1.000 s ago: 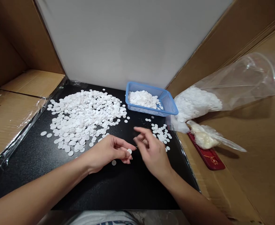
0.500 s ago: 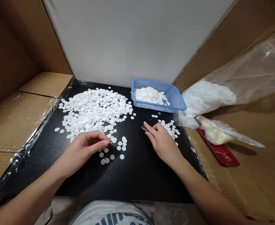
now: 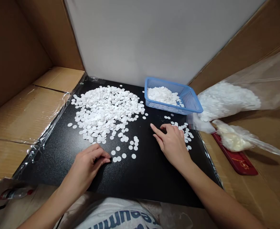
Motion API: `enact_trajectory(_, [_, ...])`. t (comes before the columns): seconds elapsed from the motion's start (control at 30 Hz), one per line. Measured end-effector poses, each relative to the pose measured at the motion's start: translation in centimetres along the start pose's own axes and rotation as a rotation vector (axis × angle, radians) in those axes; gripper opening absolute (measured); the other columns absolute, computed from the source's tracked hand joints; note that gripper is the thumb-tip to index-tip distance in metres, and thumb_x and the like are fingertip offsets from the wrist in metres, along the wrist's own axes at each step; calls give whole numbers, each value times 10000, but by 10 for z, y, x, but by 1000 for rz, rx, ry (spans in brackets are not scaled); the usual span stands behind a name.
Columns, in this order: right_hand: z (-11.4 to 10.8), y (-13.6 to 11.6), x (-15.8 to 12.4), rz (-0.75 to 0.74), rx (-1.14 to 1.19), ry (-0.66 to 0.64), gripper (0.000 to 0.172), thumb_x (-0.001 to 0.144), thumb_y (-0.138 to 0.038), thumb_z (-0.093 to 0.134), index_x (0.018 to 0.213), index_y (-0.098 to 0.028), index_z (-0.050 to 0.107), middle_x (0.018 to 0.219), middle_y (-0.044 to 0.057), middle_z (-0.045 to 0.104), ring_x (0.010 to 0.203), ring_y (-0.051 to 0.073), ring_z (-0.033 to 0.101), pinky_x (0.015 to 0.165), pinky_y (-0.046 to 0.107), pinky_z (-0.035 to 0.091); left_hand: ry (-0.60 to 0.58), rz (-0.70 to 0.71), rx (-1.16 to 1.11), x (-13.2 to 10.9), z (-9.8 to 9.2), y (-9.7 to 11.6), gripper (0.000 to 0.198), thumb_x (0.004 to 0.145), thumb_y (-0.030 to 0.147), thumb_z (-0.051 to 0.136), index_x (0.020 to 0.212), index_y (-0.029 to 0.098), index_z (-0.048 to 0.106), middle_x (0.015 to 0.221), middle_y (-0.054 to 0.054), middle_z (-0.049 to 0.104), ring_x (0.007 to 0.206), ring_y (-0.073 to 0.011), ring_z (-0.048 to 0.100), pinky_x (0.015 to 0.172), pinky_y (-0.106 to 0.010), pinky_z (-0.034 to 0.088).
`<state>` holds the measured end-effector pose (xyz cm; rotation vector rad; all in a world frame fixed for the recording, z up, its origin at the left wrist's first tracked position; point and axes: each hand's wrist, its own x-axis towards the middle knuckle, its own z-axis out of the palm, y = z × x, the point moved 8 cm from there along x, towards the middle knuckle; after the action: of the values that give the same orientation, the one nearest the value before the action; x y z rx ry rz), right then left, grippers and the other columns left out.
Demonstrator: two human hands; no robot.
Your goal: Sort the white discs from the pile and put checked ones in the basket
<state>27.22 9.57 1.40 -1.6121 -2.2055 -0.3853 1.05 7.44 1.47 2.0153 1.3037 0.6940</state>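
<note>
My left hand is low over the black tabletop, its thumb and fingertips pinched together beside a few loose white discs. Whatever is in that pinch, if anything, is hidden. My right hand hovers palm down, forefinger stretched out and thumb apart from it, with nothing visible between them. Beside and partly behind it is a small group of white discs. A large heap of white discs spreads beyond my left hand.
A blue plastic basket with white discs stands at the back right. Right of it are a clear bag of white discs, a knotted bag and a red case. Cardboard flanks the table; a white panel stands behind.
My left hand has come back toward me and down to the tabletop. A thin pointed shape at my right fingertips no longer shows. The view has shifted left.
</note>
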Motion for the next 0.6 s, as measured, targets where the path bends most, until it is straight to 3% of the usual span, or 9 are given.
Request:
enact_trajectory(0.07, [-9, -6, 2, -17, 64, 51, 245, 1019, -279, 485, 1026, -210, 721, 903, 84, 611, 834, 229, 526, 751, 377, 380, 54, 41, 44, 0, -1, 3, 160, 911, 189, 562, 827, 231, 691, 776, 5, 639, 700, -148, 609, 626, -238, 438])
enact_trajectory(0.17, [-14, -21, 4, -72, 214, 20, 356, 1029, -317, 489, 725, -194, 626, 671, 15, 564, 664, 172, 502, 718, 347, 373, 141, 111, 121, -1, -1, 10, 170, 941, 211, 540, 888, 246, 698, 817, 0, 619, 748, -159, 595, 668, -256, 451])
enact_trajectory(0.23, [-12, -33, 4, -102, 353, -50, 332, 1041, -274, 454, 768, -193, 624, 662, 6, 564, 627, 158, 504, 674, 319, 394, 143, 154, 160, -2, 3, 16, 175, 957, 231, 534, 883, 247, 692, 839, -7, 606, 774, -171, 577, 681, -272, 452])
enact_trajectory(0.33, [-9, -53, 3, -125, 564, -151, 225, 1030, -182, 439, 959, -183, 652, 839, 43, 616, 739, 160, 576, 692, 279, 464, 73, 168, 223, -1, 14, 19, 106, 931, 224, 601, 841, 227, 658, 855, -12, 587, 804, -191, 555, 701, -299, 444])
enact_trajectory(0.4, [-6, -64, 2, -149, 651, -207, 182, 1007, -156, 483, 971, -186, 659, 886, 48, 615, 782, 161, 584, 715, 272, 484, 35, 139, 270, 1, 18, 17, 63, 888, 198, 667, 837, 218, 638, 857, -9, 579, 809, -203, 544, 700, -311, 432])
enact_trajectory(0.6, [-3, -81, 3, -249, 633, -308, 91, 938, -132, 626, 928, -199, 687, 853, 22, 610, 766, 150, 552, 702, 269, 444, -20, 83, 288, 7, 19, 11, 144, 816, 122, 736, 799, 217, 630, 848, -2, 571, 826, -216, 524, 694, -316, 398])
